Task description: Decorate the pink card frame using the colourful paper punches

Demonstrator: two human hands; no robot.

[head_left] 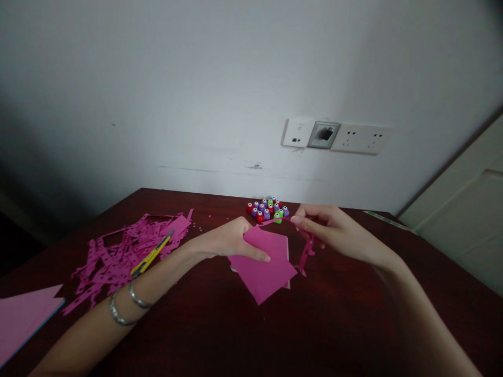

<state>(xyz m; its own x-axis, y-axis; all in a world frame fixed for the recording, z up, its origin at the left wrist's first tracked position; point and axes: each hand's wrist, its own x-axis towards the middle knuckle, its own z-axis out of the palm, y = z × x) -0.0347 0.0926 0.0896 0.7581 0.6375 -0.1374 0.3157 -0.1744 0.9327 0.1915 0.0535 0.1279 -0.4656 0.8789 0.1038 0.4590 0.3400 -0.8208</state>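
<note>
Pink paper: in front of me over the tabletop, a few layers fanned out of line; the top pink paper has one corner aimed towards my body.
Left fingers: my left fingers are closed on its left side, thumb flat across the top.
Right fingers: my right fingers are pinched together on a thin pink strip, beyond the paper's far right edge.
Strip's line: from my pinch one length runs left along the paper's far edge; the other dangles beside its right side. I can't tell whether it joins the paper.
Nearer hand: my left touches the paper; my right stands just apart from it.
Beyond: small eye-dotted pieces, near the wall.
To my left: a heap of pink offcuts, a yellow cutter lying at its near side.
</note>
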